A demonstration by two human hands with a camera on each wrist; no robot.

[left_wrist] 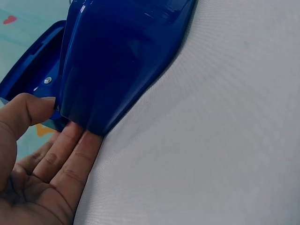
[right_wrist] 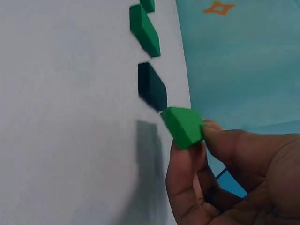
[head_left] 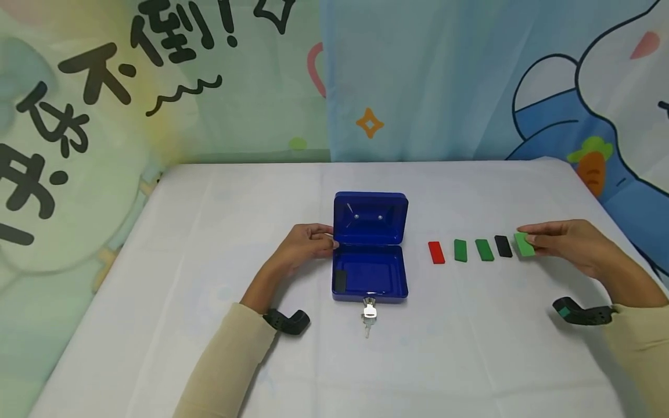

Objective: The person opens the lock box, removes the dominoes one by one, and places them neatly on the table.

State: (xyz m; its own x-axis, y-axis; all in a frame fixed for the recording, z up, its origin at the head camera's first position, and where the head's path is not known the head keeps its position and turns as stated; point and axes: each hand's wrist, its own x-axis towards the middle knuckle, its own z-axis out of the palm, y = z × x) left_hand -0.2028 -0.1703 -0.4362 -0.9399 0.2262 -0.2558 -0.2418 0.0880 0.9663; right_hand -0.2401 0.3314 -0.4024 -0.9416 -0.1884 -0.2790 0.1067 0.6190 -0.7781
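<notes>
The blue metal cash box (head_left: 370, 273) stands on the white table with its lid tipped back. My left hand (head_left: 309, 245) holds it at the left rear corner by the hinge; in the left wrist view the thumb lies at the corner and the fingers (left_wrist: 70, 161) press the outer wall. My right hand (head_left: 572, 247) pinches a light green block (right_wrist: 185, 127) between thumb and fingers, with the block's shadow falling on the cloth. Left of it lie a black block (head_left: 503, 246), two darker green blocks (head_left: 484, 249) and a red block (head_left: 436, 252) in a row.
A dark block (head_left: 340, 281) is inside the box at its left wall. A key (head_left: 369, 316) with another on its ring hangs at the box's front lock. White cloth (head_left: 209, 278) covers the table, and a printed curtain (head_left: 418, 75) hangs behind it.
</notes>
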